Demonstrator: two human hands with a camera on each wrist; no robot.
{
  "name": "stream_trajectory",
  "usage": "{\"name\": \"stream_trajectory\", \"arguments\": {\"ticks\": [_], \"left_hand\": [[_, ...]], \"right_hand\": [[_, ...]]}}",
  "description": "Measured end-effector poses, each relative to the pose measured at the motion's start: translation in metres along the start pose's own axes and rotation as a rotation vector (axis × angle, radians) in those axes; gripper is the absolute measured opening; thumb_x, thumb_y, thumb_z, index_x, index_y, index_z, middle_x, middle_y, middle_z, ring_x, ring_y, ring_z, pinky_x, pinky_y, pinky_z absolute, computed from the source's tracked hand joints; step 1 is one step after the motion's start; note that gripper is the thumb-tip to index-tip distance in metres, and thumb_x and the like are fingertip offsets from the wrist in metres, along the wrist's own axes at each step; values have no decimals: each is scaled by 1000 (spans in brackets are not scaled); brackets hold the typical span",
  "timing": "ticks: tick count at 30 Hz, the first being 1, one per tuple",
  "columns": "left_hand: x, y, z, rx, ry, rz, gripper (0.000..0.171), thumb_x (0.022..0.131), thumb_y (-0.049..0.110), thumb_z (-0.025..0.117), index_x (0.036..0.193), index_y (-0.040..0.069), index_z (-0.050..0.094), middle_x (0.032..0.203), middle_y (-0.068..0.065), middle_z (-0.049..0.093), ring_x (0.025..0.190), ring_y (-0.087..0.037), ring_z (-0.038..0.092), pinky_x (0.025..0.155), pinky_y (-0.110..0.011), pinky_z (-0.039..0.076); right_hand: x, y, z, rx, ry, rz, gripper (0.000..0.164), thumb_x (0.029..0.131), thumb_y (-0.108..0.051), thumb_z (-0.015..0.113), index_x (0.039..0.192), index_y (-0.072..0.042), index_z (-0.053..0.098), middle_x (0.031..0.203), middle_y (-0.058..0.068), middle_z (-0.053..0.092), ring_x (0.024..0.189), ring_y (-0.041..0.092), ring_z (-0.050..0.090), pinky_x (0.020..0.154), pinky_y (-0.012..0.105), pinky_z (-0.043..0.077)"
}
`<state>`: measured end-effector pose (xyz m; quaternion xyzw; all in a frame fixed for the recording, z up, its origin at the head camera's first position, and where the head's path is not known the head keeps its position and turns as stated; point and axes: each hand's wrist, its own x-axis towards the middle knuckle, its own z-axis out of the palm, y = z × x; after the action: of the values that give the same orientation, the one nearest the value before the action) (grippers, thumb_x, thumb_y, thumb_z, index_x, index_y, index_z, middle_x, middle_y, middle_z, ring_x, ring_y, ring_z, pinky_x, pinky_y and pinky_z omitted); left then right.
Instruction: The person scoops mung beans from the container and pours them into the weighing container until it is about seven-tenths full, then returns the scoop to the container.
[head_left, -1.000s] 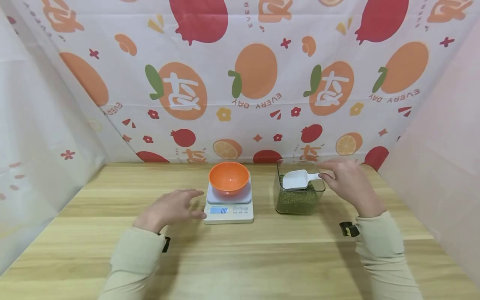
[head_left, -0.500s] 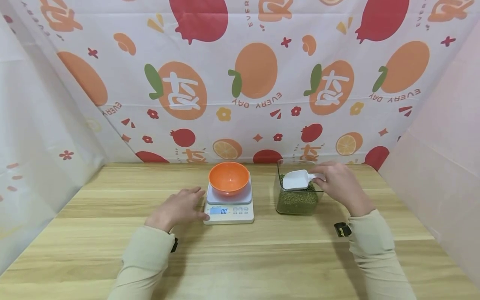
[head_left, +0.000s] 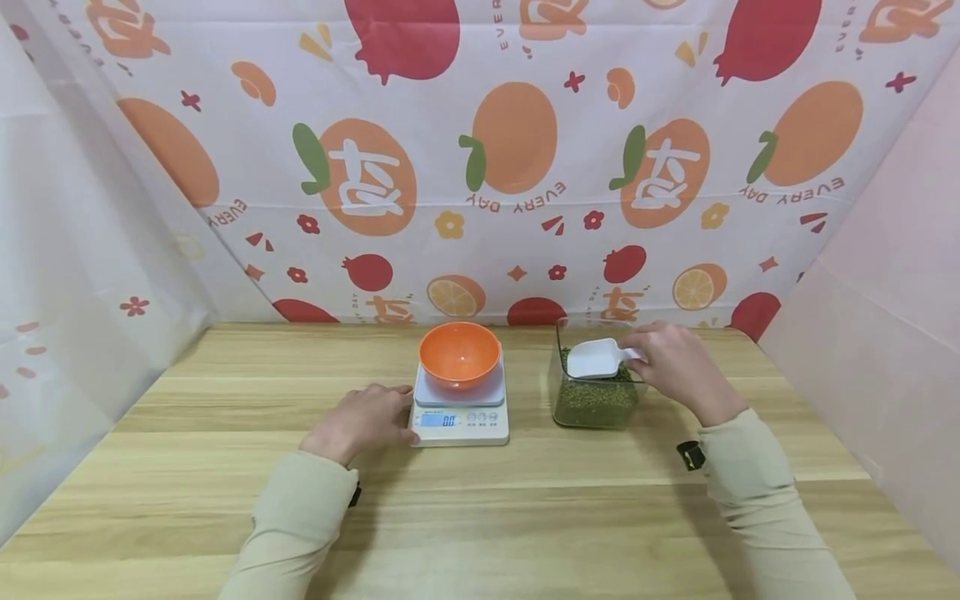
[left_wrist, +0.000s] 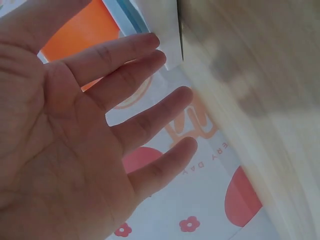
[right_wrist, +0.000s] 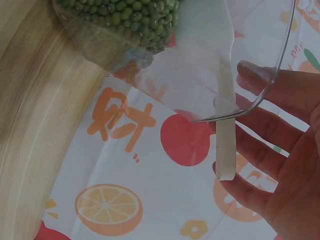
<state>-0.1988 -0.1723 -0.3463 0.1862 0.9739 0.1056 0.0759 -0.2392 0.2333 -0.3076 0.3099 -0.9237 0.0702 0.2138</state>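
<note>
In the head view an orange bowl (head_left: 459, 354) stands on a white digital kitchen scale (head_left: 489, 427), whose display reads 0.0. My left hand (head_left: 362, 423) is at the scale's left side, its thumb by the front corner. In the left wrist view its fingers are spread and nearly straight, with fingertips (left_wrist: 150, 41) right at the scale's edge. A clear square container (head_left: 558, 392) to the right of the scale holds green mung beans (head_left: 592, 406). My right hand (head_left: 675, 358) holds a white scoop (head_left: 592, 360) by its handle over the container's rim. The scoop's bowl lies above the beans.
Scale and container stand apart on a wooden table (head_left: 480, 517), toward its back edge. Behind them hangs a white curtain (head_left: 517, 242) printed with fruit, and pale sheets close off both sides.
My left hand has moved right, up to the scale's side. My right hand has shifted left along the scoop's handle and now grips it. Bowl, scale and container stay in place.
</note>
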Motion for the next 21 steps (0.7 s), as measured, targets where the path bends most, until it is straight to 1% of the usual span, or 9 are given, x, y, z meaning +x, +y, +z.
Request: {"name": "stream_trajectory", "arguments": {"ticks": [7, 11, 14, 17, 21], "left_hand": [[0, 1, 3, 29, 28, 6, 52, 80, 22, 87, 123, -2, 70, 134, -19, 63, 116, -38, 62, 96, -59, 47], [1, 2, 3, 56, 49, 45, 43, 79, 20, 88, 115, 1, 74, 129, -17, 66, 102, -31, 66, 91, -53, 51], [1, 1, 2, 69, 65, 73, 37, 78, 18, 89, 109, 3, 76, 124, -16, 68, 90, -25, 64, 86, -48, 52], [1, 2, 1, 72, 73, 83, 37, 78, 18, 89, 109, 4, 76, 121, -14, 70, 87, -22, 63, 86, -47, 53], [1, 2, 0, 68, 67, 74, 40, 77, 19, 90, 111, 4, 76, 116, -12, 71, 85, -20, 62, 88, -49, 52]], "right_hand": [[2, 1, 3, 13, -41, 11, 23, 79, 3, 81, 101, -2, 78, 97, 13, 75, 88, 36, 69, 73, 50, 55], [3, 1, 4, 18, -49, 9, 22, 80, 5, 79, 100, -1, 77, 96, 13, 75, 87, 35, 70, 74, 50, 55], [4, 0, 4, 21, -52, 15, 21, 79, 6, 80, 99, 0, 77, 95, 14, 75, 86, 35, 71, 74, 50, 56], [4, 1, 5, 20, -49, 13, 19, 79, 7, 80, 96, 0, 77, 93, 13, 75, 83, 34, 71, 73, 49, 56], [6, 1, 7, 17, -49, 5, 17, 78, 6, 81, 93, -1, 77, 89, 13, 75, 78, 32, 70, 70, 48, 56]]}}
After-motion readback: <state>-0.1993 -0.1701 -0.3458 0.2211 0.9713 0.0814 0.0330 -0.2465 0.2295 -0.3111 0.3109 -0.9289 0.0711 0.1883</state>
